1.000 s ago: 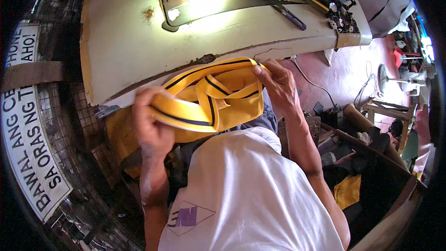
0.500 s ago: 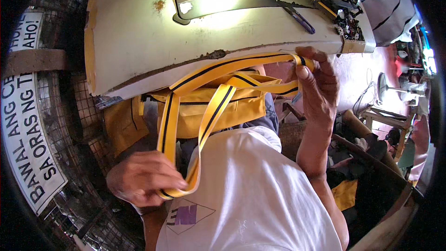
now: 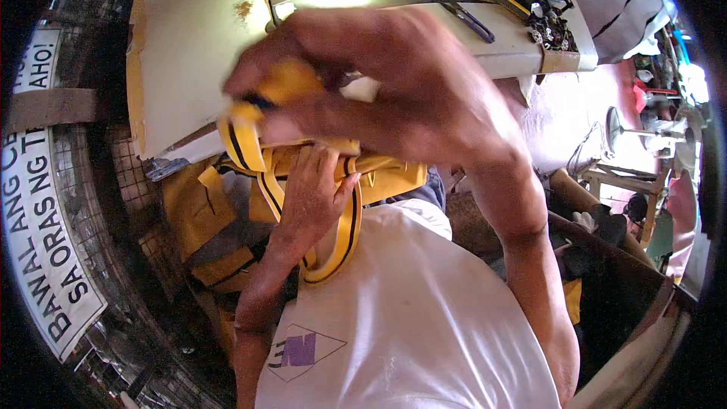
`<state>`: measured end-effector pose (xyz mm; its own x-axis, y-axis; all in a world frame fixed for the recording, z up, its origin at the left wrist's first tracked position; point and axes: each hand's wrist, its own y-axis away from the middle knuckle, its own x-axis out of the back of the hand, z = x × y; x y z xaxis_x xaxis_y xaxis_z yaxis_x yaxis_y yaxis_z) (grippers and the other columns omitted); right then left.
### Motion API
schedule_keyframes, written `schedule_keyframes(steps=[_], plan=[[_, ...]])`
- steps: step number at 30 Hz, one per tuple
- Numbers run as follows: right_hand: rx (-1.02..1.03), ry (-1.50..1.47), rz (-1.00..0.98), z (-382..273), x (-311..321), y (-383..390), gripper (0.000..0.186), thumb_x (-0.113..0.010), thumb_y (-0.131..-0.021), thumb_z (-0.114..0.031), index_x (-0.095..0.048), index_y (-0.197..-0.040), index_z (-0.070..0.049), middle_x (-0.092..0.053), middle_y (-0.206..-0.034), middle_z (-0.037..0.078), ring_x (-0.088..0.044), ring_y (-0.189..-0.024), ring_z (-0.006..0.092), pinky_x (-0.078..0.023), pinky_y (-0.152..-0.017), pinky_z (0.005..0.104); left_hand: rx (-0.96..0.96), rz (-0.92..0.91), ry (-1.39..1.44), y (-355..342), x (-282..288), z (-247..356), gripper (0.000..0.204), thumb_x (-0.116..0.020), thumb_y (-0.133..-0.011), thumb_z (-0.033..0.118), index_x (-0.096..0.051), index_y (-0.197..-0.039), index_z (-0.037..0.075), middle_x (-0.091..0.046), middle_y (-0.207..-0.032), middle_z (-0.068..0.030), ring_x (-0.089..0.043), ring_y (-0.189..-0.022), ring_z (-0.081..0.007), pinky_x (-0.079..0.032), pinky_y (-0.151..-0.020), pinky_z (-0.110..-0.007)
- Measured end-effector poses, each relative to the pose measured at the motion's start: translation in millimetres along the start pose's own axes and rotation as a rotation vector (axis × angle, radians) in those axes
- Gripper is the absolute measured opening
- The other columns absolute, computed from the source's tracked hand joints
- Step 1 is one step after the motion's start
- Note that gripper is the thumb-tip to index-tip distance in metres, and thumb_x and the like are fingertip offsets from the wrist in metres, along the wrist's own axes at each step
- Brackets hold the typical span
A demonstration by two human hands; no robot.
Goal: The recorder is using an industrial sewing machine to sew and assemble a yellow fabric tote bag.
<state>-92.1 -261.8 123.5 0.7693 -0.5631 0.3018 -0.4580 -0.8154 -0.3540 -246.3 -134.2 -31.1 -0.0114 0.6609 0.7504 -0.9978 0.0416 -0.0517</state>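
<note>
My right hand (image 3: pixel 379 83), smeared by motion, reaches across to the left over the table's front edge. Its fingers are closed on a bunched part of a yellow strap (image 3: pixel 248 144) with a black centre stripe. Below it, my left hand (image 3: pixel 318 189) has its fingers bent over the top edge of yellow sewn fabric (image 3: pixel 390 178) with dark trim, thumb to the right. The strap hangs in a loop around my left hand and wrist, its lower bend lying against the white shirt. The right hand hides part of the strap and fabric.
The pale worktable (image 3: pixel 178 68) has a chipped front edge. A dark-handled cutter (image 3: pixel 468 21) lies on it, near a box of small metal parts (image 3: pixel 549 26). More yellow fabric (image 3: pixel 201 212) hangs at the left, beside wire mesh. A fan (image 3: pixel 617 130) stands at the right.
My right hand has swung left across the table edge, bunching the strap. My left hand has moved up and right from the strap's lower loop to the fabric's top edge.
</note>
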Motion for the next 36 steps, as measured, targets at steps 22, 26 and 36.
schedule_keyframes(steps=[22, 26, 36], plan=[[-0.733, -0.025, 0.552, 118.8, -57.4, 189.5, 0.017, -0.065, -0.091, -0.015, -0.062, -0.094, 0.001, -0.059, -0.075, 0.006, -0.056, -0.063, 0.0121, -0.045, -0.056, 0.0288, -0.269, 0.133, -0.236, -40.5, 19.9, 32.7, 0.052, -0.076, -0.076, 0.007, -0.055, -0.123, 0.004, -0.053, -0.113, -0.0143, -0.054, -0.106, -0.0325, -0.047, -0.09, -0.042], [-0.699, -0.135, 0.617, 118.8, -56.0, 183.5, 0.017, -0.065, -0.091, -0.015, -0.061, -0.093, 0.002, -0.057, -0.072, 0.009, -0.055, -0.061, 0.0134, -0.045, -0.056, 0.0305, -0.428, 0.056, -0.218, -82.7, 14.7, 50.6, 0.05, -0.075, -0.076, 0.008, -0.056, -0.122, 0.005, -0.058, -0.106, -0.0125, -0.055, -0.103, -0.0312, -0.047, -0.088, -0.041], [-0.423, 0.433, 0.808, 100.0, 17.6, 138.1, 0.01, -0.065, -0.088, -0.008, -0.066, -0.096, -0.002, -0.063, -0.086, 0.014, -0.063, -0.071, 0.022, -0.05, -0.063, 0.0316, -0.316, -0.126, 0.128, -136.1, 3.8, 42.7, 0.015, -0.067, -0.086, 0.008, -0.064, -0.098, -0.002, -0.064, -0.088, -0.015, -0.064, -0.083, -0.0309, -0.05, -0.075, -0.036]])
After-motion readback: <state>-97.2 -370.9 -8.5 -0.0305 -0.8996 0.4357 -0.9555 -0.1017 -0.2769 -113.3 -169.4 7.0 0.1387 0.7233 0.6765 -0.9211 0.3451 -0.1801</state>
